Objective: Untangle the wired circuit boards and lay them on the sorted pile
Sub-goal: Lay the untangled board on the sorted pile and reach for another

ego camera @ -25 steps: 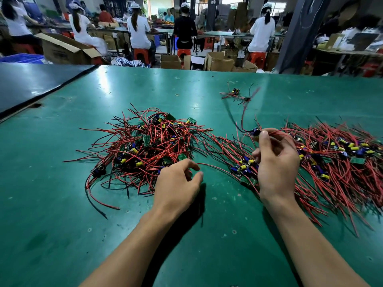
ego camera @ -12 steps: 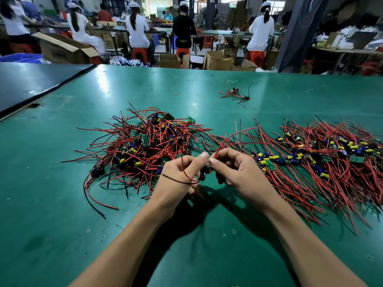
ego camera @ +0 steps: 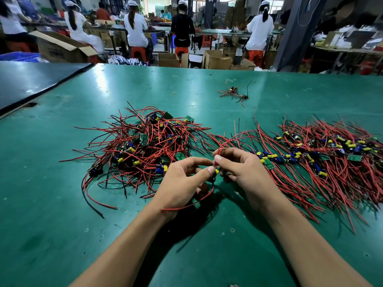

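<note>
**A:** One wired board (ego camera: 216, 172) was held just above the table (ego camera: 62, 224), between the two heaps.

**B:** The left hand (ego camera: 182, 183) pinched it, and the right hand (ego camera: 246, 172) pinched its red leads.

**A:** The sorted pile (ego camera: 331, 158) on the right looked big, but the tangled heap (ego camera: 145, 146) on the left was far from cleared. Roughly halfway, I'd judge.

**B:** The fingertips hid most of that board, and the sorted pile ran off the frame's right edge.

My green worktable (ego camera: 51, 204) faces seated workers (ego camera: 135, 27) on orange stools (ego camera: 138, 51), cardboard boxes (ego camera: 168, 60), a dark pillar (ego camera: 294, 34).
</note>
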The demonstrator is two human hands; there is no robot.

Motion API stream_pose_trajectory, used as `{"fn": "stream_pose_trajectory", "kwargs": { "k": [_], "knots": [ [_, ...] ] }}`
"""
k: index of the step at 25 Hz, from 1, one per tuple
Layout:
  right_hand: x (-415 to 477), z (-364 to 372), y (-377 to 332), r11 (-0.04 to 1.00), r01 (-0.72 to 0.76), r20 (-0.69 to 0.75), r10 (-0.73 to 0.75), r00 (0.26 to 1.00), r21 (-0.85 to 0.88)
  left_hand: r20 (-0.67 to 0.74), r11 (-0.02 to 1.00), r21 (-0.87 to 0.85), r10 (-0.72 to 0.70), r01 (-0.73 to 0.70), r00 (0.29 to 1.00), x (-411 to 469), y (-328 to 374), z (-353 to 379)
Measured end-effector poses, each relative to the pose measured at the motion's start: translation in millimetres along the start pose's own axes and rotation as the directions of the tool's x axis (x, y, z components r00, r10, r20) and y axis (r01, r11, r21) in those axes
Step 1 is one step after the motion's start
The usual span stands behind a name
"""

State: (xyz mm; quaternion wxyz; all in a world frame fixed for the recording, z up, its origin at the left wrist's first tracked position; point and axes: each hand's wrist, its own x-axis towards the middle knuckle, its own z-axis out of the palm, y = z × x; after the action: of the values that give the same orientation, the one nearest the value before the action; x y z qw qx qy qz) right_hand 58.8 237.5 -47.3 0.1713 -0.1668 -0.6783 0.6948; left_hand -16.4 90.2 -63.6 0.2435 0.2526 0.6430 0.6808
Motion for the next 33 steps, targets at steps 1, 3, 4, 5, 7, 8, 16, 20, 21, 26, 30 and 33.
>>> {"fn": "stream_pose_trajectory", "kwargs": {
  "k": [1,3,4,5,7,8,16,20,21,26,30,33],
  "knots": [
    [0.9,0.4,-0.3,0.998,-0.036,-0.003,0.036,0.999,0.048,0.004,1.000,-0.005,-0.002,0.002,1.000,-0.4,1.0,0.2],
    [2.1,0.9,-0.5,0.984,-0.099,0.002,0.100,0.995,0.145,0.026,0.999,-0.045,-0.021,0.022,0.999,-0.9,3.1,1.3],
    [2.5,1.0,-0.6,0.979,-0.116,0.002,0.117,0.993,0.171,0.041,0.997,-0.064,-0.029,0.032,0.999,-1.3,4.3,2.3],
    [2.4,0.3,-0.5,0.978,-0.120,0.000,0.122,0.992,0.173,0.057,0.996,-0.076,-0.038,0.042,0.998,-1.8,5.2,3.6],
    [1.8,-0.6,-0.7,0.986,-0.109,0.000,0.110,0.994,0.129,0.076,0.992,-0.098,-0.068,0.075,0.995,-2.3,6.3,6.4],
    [1.4,-0.8,-0.9,0.990,-0.105,0.016,0.104,0.994,0.098,0.078,0.988,-0.122,-0.086,0.095,0.993,-2.5,6.3,7.2],
    [1.8,-0.2,5.5,0.997,-0.062,0.136,0.055,0.989,0.045,-0.015,0.999,0.009,-0.033,0.033,0.999,-2.0,0.0,6.9],
    [1.8,-3.7,6.6,0.998,0.026,0.077,-0.021,0.997,-0.065,-0.026,0.998,0.052,-0.018,0.020,0.999,-1.3,-1.7,8.6],
    [2.1,-5.6,6.0,0.997,0.021,0.053,-0.016,0.998,-0.079,-0.024,0.998,0.049,-0.023,0.024,0.999,-1.0,-1.6,8.9],
    [7.7,-13.0,3.7,0.990,-0.018,-0.039,0.013,0.999,-0.139,0.016,0.992,0.124,-0.016,0.014,1.000,-2.0,0.4,12.2],
    [9.8,-10.1,5.5,0.994,-0.004,-0.026,0.001,1.000,-0.107,0.030,0.990,0.143,-0.019,0.015,0.999,-2.0,0.4,10.7],
    [8.8,-6.1,4.0,1.000,-0.004,0.009,0.004,1.000,0.029,0.027,0.992,0.125,-0.029,0.026,0.999,-3.9,0.4,11.9]
  ]
}}
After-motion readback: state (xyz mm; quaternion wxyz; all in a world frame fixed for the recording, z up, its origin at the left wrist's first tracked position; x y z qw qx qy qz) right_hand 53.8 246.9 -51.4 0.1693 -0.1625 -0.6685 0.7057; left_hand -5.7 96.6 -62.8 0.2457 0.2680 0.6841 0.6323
